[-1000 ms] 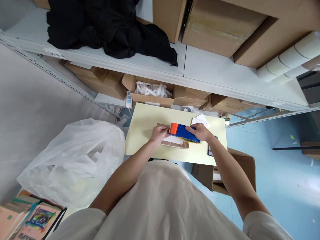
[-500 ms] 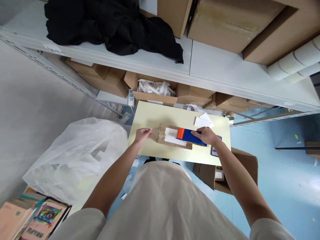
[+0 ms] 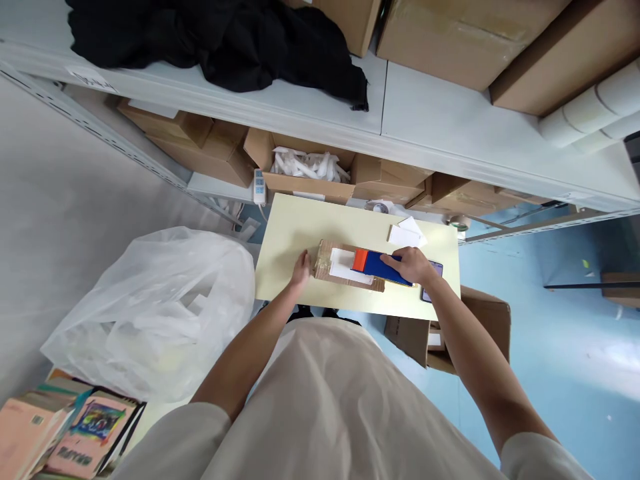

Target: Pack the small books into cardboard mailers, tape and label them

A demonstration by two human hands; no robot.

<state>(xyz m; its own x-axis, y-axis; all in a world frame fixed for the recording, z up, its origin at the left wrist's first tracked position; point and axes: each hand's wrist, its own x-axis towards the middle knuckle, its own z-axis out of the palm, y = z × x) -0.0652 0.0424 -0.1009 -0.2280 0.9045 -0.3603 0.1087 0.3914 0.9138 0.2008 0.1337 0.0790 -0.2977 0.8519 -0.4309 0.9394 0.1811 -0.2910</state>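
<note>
Cardboard, a flat brown parcel (image 3: 350,270) with a white label, lies on the pale yellow bench (image 3: 295,230). The right hand (image 3: 413,265) has its fingers closed round a blue and orange tape dispenser (image 3: 377,265) resting on the parcel. The left hand (image 3: 301,270) lies flat with fingers loose against the parcel's left end, holding nothing. An open box (image 3: 305,175) under the shelf holds white plastic pieces. A dark phone (image 3: 431,280) is mostly hidden by the right wrist.
</note>
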